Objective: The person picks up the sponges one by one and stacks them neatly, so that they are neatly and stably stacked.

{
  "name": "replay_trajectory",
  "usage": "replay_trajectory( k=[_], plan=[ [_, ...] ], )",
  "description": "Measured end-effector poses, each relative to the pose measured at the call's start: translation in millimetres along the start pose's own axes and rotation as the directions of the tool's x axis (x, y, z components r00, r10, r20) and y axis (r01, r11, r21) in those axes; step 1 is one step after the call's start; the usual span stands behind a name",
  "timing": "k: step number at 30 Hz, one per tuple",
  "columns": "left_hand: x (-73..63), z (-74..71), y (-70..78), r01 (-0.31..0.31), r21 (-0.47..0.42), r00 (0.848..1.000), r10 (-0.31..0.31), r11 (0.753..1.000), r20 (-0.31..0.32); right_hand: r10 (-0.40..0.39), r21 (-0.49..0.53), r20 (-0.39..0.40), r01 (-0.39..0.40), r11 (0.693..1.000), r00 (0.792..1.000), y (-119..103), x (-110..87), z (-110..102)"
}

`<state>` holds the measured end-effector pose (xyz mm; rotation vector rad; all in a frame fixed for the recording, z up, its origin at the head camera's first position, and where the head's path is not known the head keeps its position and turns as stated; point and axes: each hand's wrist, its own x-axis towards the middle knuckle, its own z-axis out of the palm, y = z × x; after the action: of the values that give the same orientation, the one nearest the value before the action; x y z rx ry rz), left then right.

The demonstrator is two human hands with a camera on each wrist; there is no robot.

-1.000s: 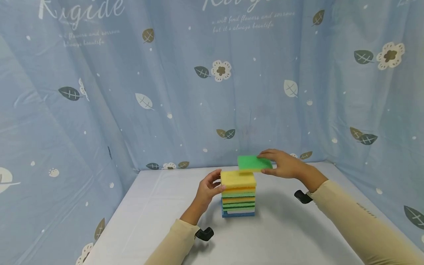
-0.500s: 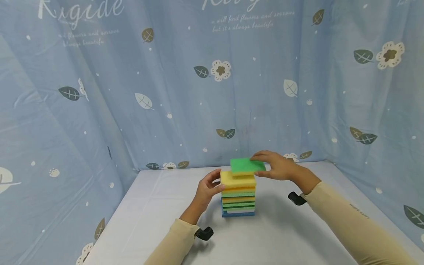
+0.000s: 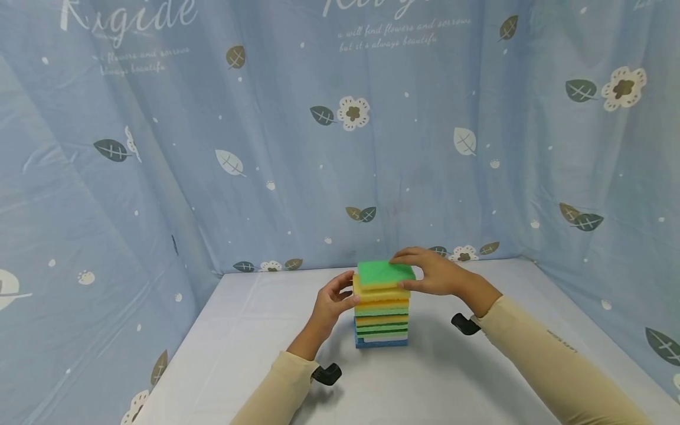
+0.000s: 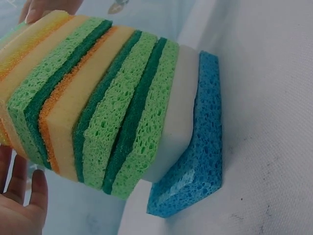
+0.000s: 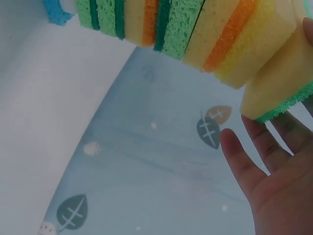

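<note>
A tall stack of sponges [image 3: 381,321] stands on the table. At its base, the left wrist view shows a porous blue sponge [image 4: 208,122] under a white block [image 4: 181,100], then several green and cream layers with scouring pads. My right hand [image 3: 438,274] holds a green-topped yellow sponge [image 3: 379,273] by its right end, over the stack's top. In the right wrist view that sponge sits slightly askew against the yellow one below; whether it bears full weight is unclear. At the stack's upper left edge, my left hand [image 3: 330,304] rests its thumb and fingers against the side.
A white-covered table [image 3: 265,330] lies under the stack. Behind and on both sides hangs a blue curtain [image 3: 297,195] with leaves and flowers. Black wrist mounts [image 3: 326,374] stick out from both beige sleeves.
My right hand has moved left and slightly down, bringing the green-topped sponge from right of the stack to above its top. My left hand has stayed at the stack's side.
</note>
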<state>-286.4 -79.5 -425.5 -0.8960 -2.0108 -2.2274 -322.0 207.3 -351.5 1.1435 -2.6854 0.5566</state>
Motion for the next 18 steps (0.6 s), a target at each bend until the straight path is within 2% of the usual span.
replay_trajectory(
  k=[9,18],
  plan=[
    [0.6,0.2,-1.5,-0.021,0.017,1.0,0.021,1.0,-0.018,-0.007,-0.007,0.011,0.007,1.0,1.0,-7.4,1.8,1.3],
    [-0.7,0.9,1.2,0.031,0.008,1.0,-0.031,0.999,-0.006,-0.042,-0.008,0.021,0.042,0.999,0.999,-9.4,3.6,3.8]
  ],
)
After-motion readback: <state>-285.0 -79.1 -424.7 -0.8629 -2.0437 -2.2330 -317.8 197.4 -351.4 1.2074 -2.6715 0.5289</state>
